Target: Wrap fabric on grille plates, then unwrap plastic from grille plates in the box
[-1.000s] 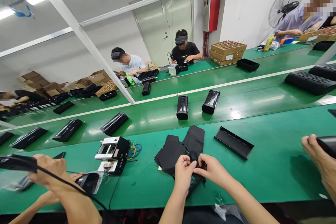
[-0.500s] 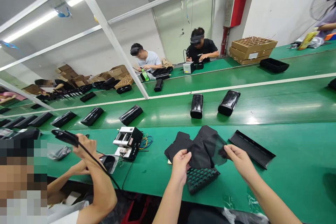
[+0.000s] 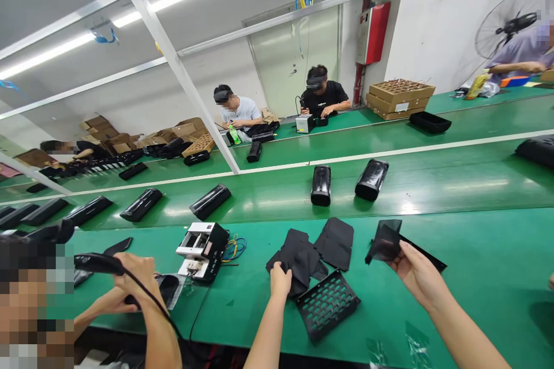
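My left hand [image 3: 280,281] pinches the near edge of a thin black sheet [image 3: 298,268] at a loose pile of such sheets. To the right, my right hand [image 3: 418,274] grips a thin, dark, see-through film [image 3: 386,240], curled and raised above the green bench. Behind that film lies a long black tray-like part [image 3: 426,253], partly covered by it and my fingers. A black perforated panel [image 3: 328,304] with rows of slots rests on the bench just right of my left wrist. More black sheets [image 3: 335,242] lie behind the panel.
A co-worker's hands [image 3: 138,277] work with a corded tool at left, near a white and black machine [image 3: 203,251]. Glossy black housings [image 3: 321,185] stand on the green conveyor [image 3: 259,202]. Clear plastic scraps [image 3: 418,351] lie at the bench's front edge.
My hands have moved apart: the left down-left with the black sheet to the pile, the right slightly right with the film. The perforated panel is now uncovered. The view has shifted.
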`<action>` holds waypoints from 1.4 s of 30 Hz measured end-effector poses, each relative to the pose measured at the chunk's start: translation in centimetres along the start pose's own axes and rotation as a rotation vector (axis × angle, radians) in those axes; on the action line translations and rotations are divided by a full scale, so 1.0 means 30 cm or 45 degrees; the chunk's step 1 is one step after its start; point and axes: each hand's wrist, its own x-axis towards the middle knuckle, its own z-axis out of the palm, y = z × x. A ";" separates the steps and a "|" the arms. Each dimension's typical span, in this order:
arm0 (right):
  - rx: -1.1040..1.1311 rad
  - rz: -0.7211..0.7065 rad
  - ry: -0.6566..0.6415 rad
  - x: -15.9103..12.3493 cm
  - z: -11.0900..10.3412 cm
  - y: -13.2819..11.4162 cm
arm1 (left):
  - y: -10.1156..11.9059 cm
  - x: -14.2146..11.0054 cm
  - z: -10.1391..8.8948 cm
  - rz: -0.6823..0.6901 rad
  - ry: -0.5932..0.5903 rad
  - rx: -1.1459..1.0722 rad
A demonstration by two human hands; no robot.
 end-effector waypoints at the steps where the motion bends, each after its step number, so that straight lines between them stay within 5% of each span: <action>1: -0.016 0.019 -0.019 -0.013 0.009 -0.003 | 0.016 -0.011 0.000 0.046 0.033 0.084; 3: -0.040 0.067 -0.031 -0.038 0.028 -0.006 | 0.062 -0.052 0.009 0.213 0.040 0.204; 5: -0.023 0.124 -0.064 -0.061 0.050 -0.002 | 0.116 -0.120 0.033 0.342 -0.128 0.114; 11: 0.089 0.238 -0.233 -0.113 0.129 0.021 | 0.207 -0.422 0.131 -0.104 -1.265 -1.083; 14: 0.093 0.253 -0.232 -0.121 0.142 0.020 | 0.231 -0.503 0.114 -0.163 -1.128 -1.399; 18: 0.132 0.314 -0.243 -0.127 0.137 0.003 | 0.270 -0.487 0.032 -0.124 -0.865 -1.384; 29: 0.083 0.387 -0.287 -0.113 0.131 0.017 | 0.253 -0.437 -0.065 -0.153 -0.688 -1.340; 42: 0.089 0.447 -0.338 -0.129 0.154 -0.016 | 0.257 -0.465 -0.137 -0.078 -0.689 -1.248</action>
